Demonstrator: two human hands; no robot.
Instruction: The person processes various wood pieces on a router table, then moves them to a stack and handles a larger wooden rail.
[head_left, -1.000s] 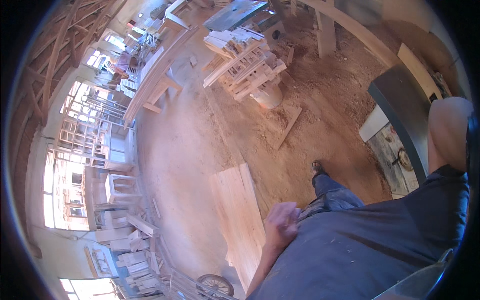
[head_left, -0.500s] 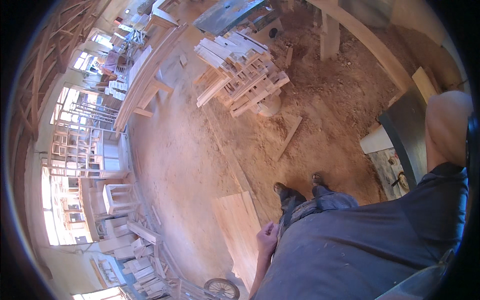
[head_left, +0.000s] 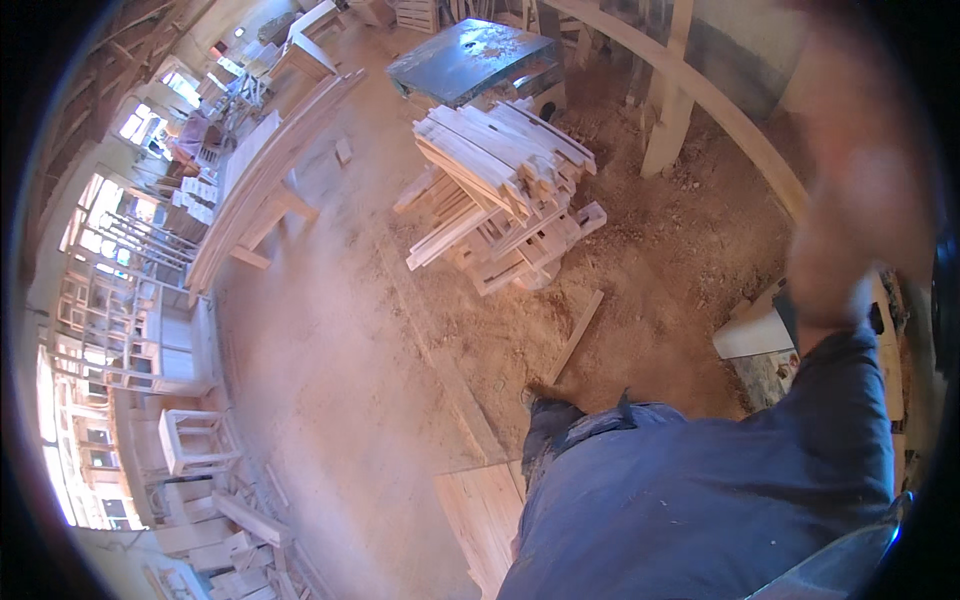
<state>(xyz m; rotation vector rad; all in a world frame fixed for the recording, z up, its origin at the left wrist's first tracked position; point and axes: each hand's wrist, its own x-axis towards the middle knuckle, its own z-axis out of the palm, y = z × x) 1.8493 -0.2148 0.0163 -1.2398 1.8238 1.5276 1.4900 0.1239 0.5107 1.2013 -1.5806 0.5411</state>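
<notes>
A wide wooden board [head_left: 480, 525] seems to lie on the floor [head_left: 320, 380], well apart from the floor's window-side edge and unlifted. Wooden strips [head_left: 500, 160] are already stacked; what remains cannot be judged. The right arm [head_left: 860, 215] is raised and blurred, the left hand [head_left: 516, 545] nearly hidden; whether either hand's fingers grip anything cannot be told.

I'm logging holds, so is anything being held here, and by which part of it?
It cannot be told: the raised right arm is blurred, with no clear grip or held thing visible, and the left hand does not show.
</notes>
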